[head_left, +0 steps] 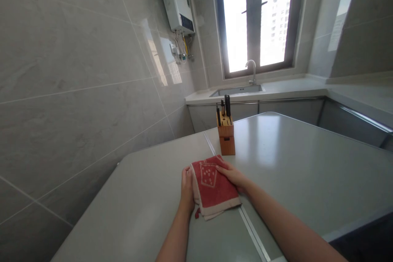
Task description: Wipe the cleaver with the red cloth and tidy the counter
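Observation:
A red towel (216, 190) with a pale border and a pale outlined pattern hangs folded between my two hands, over the table. On its left edge my left hand (186, 190) is closed, its fingertips partly hidden behind the cloth. My right hand (231, 175) grips the upper right side, with the thumb lying on top and the other fingers out of sight underneath. Just beyond the towel stands a wooden knife block (226, 141), upright, holding several dark-handled tools (227, 105). A small dark red bit (197, 213) shows below the towel's left side.
The pale table (147, 200) has a metal strip (253, 233) running across it. A tiled wall (76, 69) rises on the left, with a water heater (178, 0) high up. Behind are a counter (288, 86), a sink (238, 90), a faucet (252, 71) and a window (254, 16).

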The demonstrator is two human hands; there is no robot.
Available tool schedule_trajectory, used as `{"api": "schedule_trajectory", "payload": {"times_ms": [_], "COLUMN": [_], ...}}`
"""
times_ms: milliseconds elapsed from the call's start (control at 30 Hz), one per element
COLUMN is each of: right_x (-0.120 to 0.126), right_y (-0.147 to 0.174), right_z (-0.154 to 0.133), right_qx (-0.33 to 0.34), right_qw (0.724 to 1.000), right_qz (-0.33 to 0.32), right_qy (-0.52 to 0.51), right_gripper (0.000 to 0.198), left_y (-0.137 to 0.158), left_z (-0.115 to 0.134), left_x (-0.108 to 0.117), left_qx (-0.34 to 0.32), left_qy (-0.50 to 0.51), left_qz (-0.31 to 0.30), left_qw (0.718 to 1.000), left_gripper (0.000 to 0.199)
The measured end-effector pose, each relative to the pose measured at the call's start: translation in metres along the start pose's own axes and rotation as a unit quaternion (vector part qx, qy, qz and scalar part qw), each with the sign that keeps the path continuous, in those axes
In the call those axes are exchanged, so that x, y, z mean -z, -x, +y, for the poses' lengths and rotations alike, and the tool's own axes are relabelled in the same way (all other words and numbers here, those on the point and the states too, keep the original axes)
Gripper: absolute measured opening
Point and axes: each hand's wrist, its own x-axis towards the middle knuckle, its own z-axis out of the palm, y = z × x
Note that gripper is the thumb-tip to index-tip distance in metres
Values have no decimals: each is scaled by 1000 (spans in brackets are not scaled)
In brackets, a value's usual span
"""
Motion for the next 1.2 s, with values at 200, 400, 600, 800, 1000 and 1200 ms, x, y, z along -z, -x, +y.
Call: {"api": "schedule_trajectory", "payload": {"times_ms": [200,400,600,800,1000,1200], "right_x": [10,20,26,27,18,12], "right_y": [0,4,4,3,6,10], "right_z": [-15,-19,-16,-17,-23,-36], "right_qx": [66,80,81,84,107,160], "right_qw": [958,786,742,753,767,728], "right_qz": [77,156,137,120,72,98], "right_qy": [269,593,651,641,628,659], "right_gripper": [38,46,28,27,23,24], "left_y": [-5,-6,-4,-5,-5,-5], "left_z": [-4,-6,-6,-7,-9,-8], "left_x": [3,1,-1,-1,-1,-2], "left_qx": [25,9,-12,-30,-37,-44], "left_qy": [-3,-111,-141,-158,-160,-183], "left_qz": [-45,-101,-99,-106,-106,-109], "left_qw": [999,989,985,981,981,976], "left_gripper": [49,39,34,31,30,30]}}
